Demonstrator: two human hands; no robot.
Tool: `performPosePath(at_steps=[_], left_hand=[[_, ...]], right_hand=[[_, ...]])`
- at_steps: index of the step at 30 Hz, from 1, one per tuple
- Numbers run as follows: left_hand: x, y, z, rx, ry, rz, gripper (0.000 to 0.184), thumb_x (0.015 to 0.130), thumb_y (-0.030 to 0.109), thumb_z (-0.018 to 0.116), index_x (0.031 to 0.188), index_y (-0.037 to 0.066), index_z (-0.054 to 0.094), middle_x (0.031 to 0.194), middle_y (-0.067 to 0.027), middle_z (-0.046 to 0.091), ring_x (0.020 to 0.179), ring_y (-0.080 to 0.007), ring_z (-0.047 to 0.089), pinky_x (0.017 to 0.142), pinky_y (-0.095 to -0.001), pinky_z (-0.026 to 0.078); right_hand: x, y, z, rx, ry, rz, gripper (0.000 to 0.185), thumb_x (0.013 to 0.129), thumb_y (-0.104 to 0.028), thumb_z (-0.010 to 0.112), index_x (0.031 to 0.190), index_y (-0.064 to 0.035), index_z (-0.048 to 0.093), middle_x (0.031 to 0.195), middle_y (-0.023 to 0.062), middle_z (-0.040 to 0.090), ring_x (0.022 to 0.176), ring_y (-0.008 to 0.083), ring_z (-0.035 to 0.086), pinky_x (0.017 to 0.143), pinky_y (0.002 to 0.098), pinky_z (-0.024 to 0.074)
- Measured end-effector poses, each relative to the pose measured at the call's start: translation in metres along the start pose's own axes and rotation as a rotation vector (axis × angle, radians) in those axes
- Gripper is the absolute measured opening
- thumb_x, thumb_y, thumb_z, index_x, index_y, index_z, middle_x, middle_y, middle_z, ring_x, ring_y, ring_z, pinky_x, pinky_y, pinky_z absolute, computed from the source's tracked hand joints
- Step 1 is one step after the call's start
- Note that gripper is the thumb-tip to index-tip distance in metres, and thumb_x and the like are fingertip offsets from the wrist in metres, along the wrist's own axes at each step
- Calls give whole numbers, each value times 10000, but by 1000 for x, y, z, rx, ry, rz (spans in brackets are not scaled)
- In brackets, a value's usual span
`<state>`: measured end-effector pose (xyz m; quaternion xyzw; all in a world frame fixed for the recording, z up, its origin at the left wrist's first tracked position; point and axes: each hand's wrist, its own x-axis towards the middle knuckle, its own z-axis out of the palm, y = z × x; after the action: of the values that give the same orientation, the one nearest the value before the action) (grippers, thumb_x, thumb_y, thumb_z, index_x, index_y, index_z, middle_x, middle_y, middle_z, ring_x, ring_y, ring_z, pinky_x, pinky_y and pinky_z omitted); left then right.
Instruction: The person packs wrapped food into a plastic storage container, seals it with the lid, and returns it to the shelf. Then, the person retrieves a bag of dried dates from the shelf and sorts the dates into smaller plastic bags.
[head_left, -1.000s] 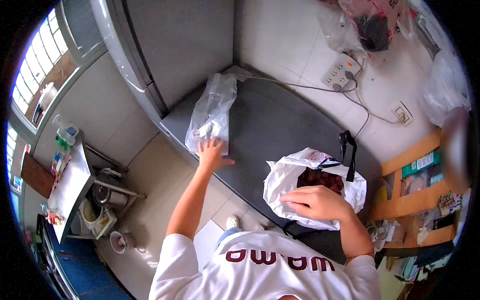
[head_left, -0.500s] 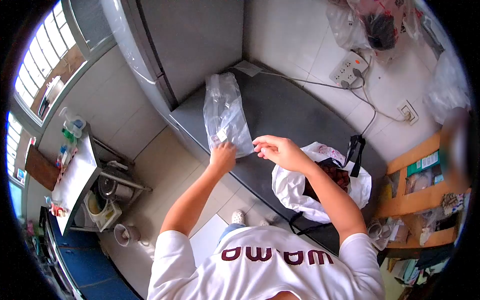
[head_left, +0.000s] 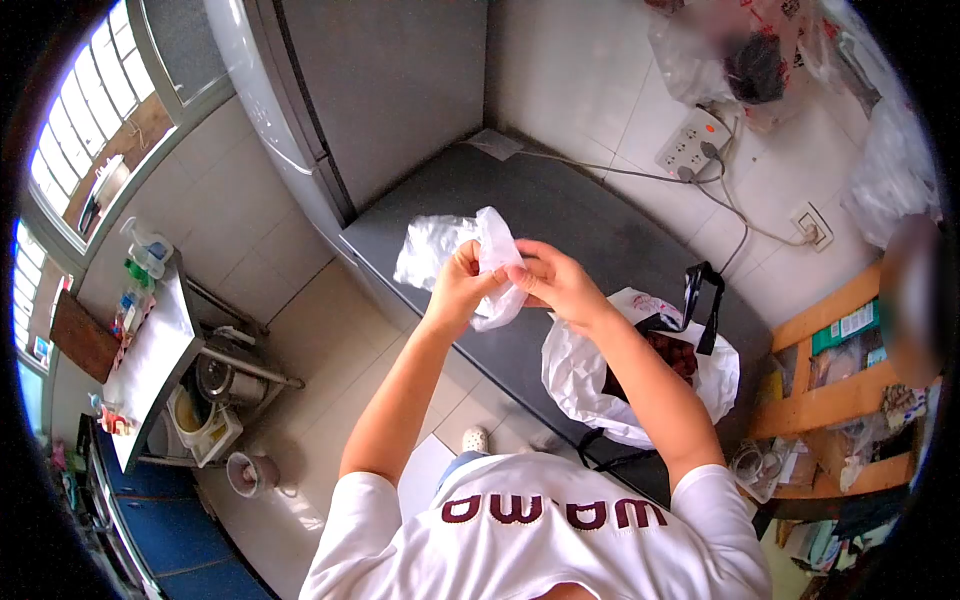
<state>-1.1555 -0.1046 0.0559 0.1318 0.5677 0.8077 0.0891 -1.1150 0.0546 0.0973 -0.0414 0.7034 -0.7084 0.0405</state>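
Both hands meet above the front edge of the dark grey surface [head_left: 590, 235], pinching a clear plastic bag [head_left: 432, 250]. My left hand [head_left: 462, 290] is closed on the bag's bunched, whitish end. My right hand [head_left: 562, 288] grips that same end from the right with thumb and fingers. The rest of the bag hangs out to the left over the surface. Just right of my hands sits an open white bag [head_left: 580, 385] with dark reddish-brown things [head_left: 677, 355] inside, partly hidden by my right forearm. A black strap [head_left: 705, 300] stands up at its back.
A power strip [head_left: 692, 143] with cables is on the wall behind. Plastic bags [head_left: 890, 180] hang at the upper right. A wooden shelf [head_left: 830, 400] stands at right, a metal side table [head_left: 160, 350] at left. A bin [head_left: 252, 474] is on the floor.
The clear bag was lying flat along the surface; now it is lifted and bunched between both hands. My right hand has come left from over the white bag to join my left.
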Motion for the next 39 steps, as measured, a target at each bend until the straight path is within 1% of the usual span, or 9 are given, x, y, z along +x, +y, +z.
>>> performPosePath(at_steps=[5, 12, 17, 22, 25, 28, 33, 37, 39], left_hand=[[-8, 44, -16, 22, -97, -42, 174, 738, 34, 676, 874, 32, 567, 793, -7, 581, 685, -76, 533, 629, -196, 424], [-11, 82, -49, 7, -240, -115, 198, 807, 186, 648, 895, 11, 621, 869, -27, 611, 749, -98, 564, 671, -221, 459], [-21, 73, -36, -300, -372, 222, 1156, 587, 772, 533, 1411, 72, 122, 1394, -122, 296, 1280, -248, 296, 1028, -412, 289], [-70, 18, -15, 77, -683, 133, 1148, 646, 536, 726, 1409, 31, 32, 1454, -103, 130, 1338, -236, 149, 1067, -410, 186], [-88, 1, 12, 102, -349, 216, 901, 755, 341, 707, 1384, -6, 164, 1396, -124, 286, 1289, -233, 279, 1039, -386, 263], [-88, -1, 18, 48, -109, -224, 349, 898, 192, 530, 1162, -30, 481, 1087, -98, 582, 1027, -209, 547, 909, -330, 433], [-96, -2, 10, -331, -227, -153, 423, 897, 235, 532, 1216, -16, 415, 1167, -126, 522, 1084, -237, 520, 935, -364, 413], [-104, -12, 38, -31, -73, 88, 438, 864, 208, 588, 1205, -12, 425, 1161, -114, 530, 1082, -208, 514, 923, -334, 400], [-94, -9, 41, 221, -27, -221, 399, 869, 153, 562, 1215, -14, 453, 1106, -80, 573, 1032, -161, 528, 902, -312, 407]], right_hand=[[6, -13, -37, -105, 52, -236, 134, 854, -133, 590, 904, -8, 595, 776, 18, 612, 668, 73, 559, 618, 212, 447], [-6, -64, -59, 46, -213, -38, 175, 872, -225, 569, 822, -58, 573, 689, -37, 522, 582, 37, 466, 512, 179, 380], [-2, -64, -59, 555, -143, 76, 187, 878, -272, 562, 783, -112, 572, 665, -49, 526, 538, 39, 470, 479, 190, 370], [-4, -64, -51, 593, 72, -8, 188, 853, -278, 605, 736, -142, 548, 639, -56, 480, 555, 58, 461, 475, 216, 367], [-8, -66, -39, 568, 252, -24, 183, 830, -269, 639, 754, -144, 529, 656, -49, 476, 559, 71, 461, 479, 242, 369], [-3, -59, -50, 582, 191, 58, 149, 836, -262, 629, 853, -132, 559, 717, -26, 514, 601, 90, 483, 506, 238, 394], [8, -56, -64, 670, 168, 55, 111, 865, -203, 575, 902, -99, 561, 759, -14, 528, 675, 114, 504, 585, 281, 426], [17, -46, -46, 22, 184, -177, 95, 871, -179, 562, 894, -87, 559, 760, -8, 534, 655, 118, 522, 565, 253, 434], [11, -57, -33, 689, 126, 6, 100, 871, -175, 560, 906, -81, 553, 774, 6, 548, 676, 113, 539, 569, 235, 440]])
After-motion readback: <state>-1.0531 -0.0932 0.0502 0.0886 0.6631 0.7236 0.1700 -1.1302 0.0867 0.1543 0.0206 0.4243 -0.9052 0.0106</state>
